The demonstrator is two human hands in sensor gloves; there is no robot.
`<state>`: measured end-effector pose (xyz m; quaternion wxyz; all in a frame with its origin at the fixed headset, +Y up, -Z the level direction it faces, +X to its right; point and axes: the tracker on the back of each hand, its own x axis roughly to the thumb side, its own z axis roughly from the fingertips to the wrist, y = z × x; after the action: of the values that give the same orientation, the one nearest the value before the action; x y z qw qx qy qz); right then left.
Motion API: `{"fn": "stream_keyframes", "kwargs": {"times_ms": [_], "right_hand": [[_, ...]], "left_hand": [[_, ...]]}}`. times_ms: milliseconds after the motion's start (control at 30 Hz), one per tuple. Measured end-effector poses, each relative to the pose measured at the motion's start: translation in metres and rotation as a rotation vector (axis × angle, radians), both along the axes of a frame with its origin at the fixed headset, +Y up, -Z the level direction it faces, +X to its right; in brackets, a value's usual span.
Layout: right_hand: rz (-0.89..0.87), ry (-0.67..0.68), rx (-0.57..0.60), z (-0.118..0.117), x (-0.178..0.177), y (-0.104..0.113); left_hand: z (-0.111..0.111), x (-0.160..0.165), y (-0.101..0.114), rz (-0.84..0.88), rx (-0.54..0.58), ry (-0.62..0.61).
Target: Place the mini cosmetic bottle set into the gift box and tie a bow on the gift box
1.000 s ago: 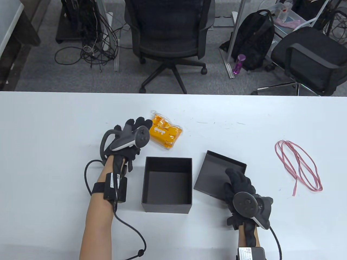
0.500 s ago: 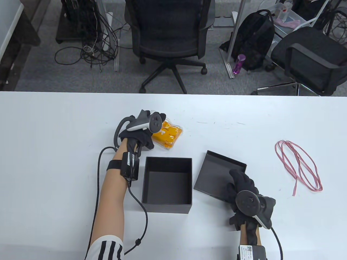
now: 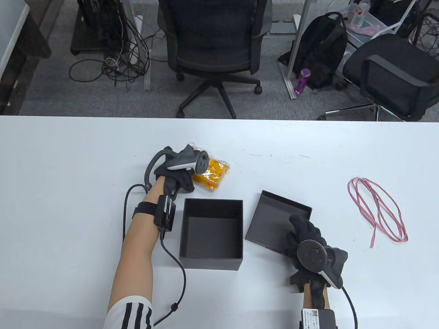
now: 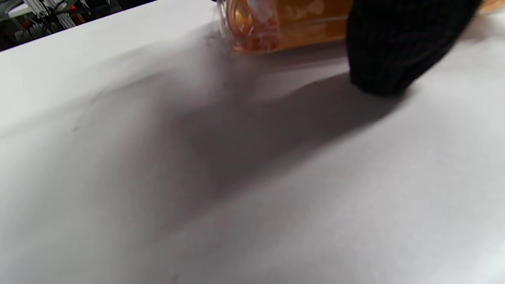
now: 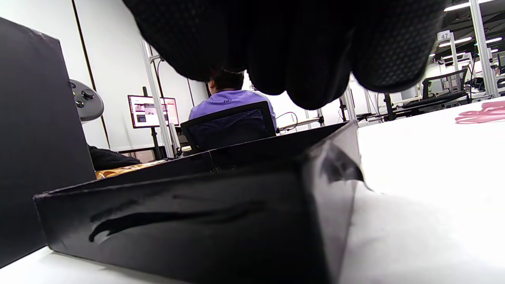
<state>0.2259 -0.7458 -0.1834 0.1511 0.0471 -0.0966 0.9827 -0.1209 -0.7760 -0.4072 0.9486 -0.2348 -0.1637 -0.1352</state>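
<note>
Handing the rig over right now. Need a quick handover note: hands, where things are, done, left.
Left hand: on the orange bottle-set pouch behind the gift box; fingers seem to be closing on it, grasp not confirmed, pouch looks still on the table.
Right hand: fingers rest on the lid, which lies inner side up on the table right of the box.
Pink ribbon: loose coil at far right, untouched.
Done: box open, empty.
Left: pouch into box, lid on, ribbon round it, tie the bow.
</note>
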Motion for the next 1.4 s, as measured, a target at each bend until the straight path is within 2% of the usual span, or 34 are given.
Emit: {"fn": "stream_keyframes", "kwargs": {"times_ms": [100,300,633,733,800,867,900,1033,1133,1267,1400], "right_hand": [[-0.015,-0.003,-0.007,0.000,0.001,-0.001],[-0.026,-0.002,-0.013,0.001,0.001,-0.001],[-0.036,-0.001,-0.021,0.000,0.002,-0.001],[-0.054,-0.001,-0.024,0.000,0.003,-0.001],[-0.067,-0.004,-0.021,0.000,0.004,-0.001],[-0.089,-0.007,-0.016,0.000,0.004,-0.001],[-0.096,-0.005,-0.014,0.000,0.004,-0.001],[-0.095,0.012,0.002,-0.001,0.000,0.001],[-0.086,0.020,0.001,-0.001,-0.003,0.000],[-0.098,0.044,0.013,0.000,-0.010,0.002],[-0.083,0.074,0.013,0.000,-0.018,0.001]], "left_hand": [[0.005,0.001,0.001,-0.009,0.093,-0.024],[0.014,0.003,-0.002,-0.005,0.194,-0.088],[0.020,-0.002,-0.005,0.073,0.279,-0.114],[0.020,-0.013,-0.004,0.173,0.317,-0.081],[0.018,-0.024,0.000,0.304,0.324,-0.014],[0.017,-0.041,0.008,0.554,0.310,0.122],[0.018,-0.045,0.011,0.620,0.322,0.162],[0.033,-0.062,0.046,0.919,0.437,0.297],[0.052,-0.066,0.072,1.029,0.480,0.321],[0.095,-0.067,0.118,1.156,0.513,0.287],[0.135,-0.063,0.148,1.267,0.403,0.290]]}}
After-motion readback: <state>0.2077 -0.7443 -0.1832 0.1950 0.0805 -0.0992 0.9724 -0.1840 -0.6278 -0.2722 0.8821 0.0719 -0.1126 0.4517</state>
